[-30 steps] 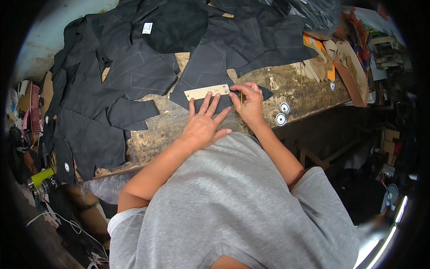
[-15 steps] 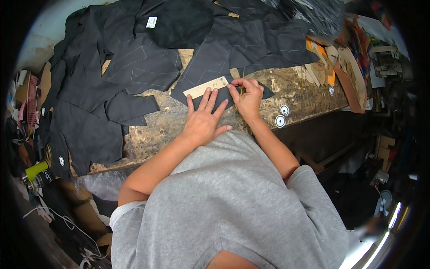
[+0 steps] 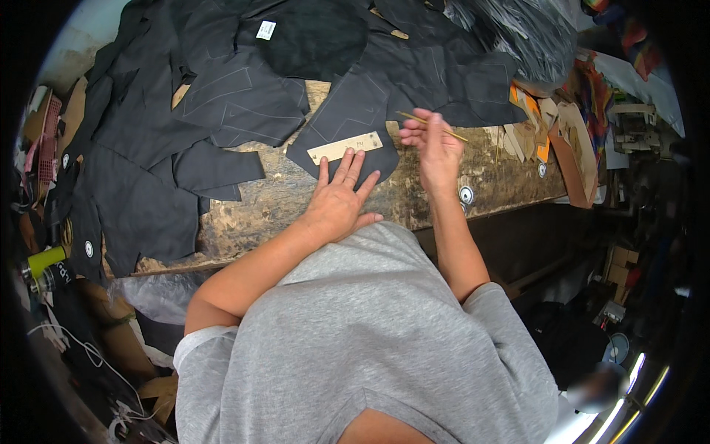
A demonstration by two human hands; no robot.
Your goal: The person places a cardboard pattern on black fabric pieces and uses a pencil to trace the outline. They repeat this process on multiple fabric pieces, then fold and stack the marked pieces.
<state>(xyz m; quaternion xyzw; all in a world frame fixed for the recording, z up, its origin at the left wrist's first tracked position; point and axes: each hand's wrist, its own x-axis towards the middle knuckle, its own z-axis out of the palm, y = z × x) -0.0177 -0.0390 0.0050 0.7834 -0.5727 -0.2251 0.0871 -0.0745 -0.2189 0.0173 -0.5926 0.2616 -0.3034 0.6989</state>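
My left hand [image 3: 339,200] lies flat with its fingers spread. Its fingertips press on the lower edge of a pale, narrow rectangular template [image 3: 344,148] and on the dark leather piece [image 3: 347,111] under it. Thin light lines are drawn on that leather. To the right, my right hand [image 3: 439,157] is raised off the template, closed on a thin yellowish pencil-like stick [image 3: 454,135]. The stick slants across the fingers, and one tip points left past them. Which end marks, I cannot tell.
More dark leather pieces [image 3: 140,163], some with drawn outlines, cover the left and back of the worn wooden table [image 3: 244,222]. Round black-and-white discs [image 3: 465,194] sit near its front edge. Tan card patterns [image 3: 573,148] and a dark plastic bag [image 3: 529,44] are at the right.
My right hand has drawn away from the template's right end, up and to the right. The stick has gone from nearly upright to slanting sideways. My left hand stays on the template.
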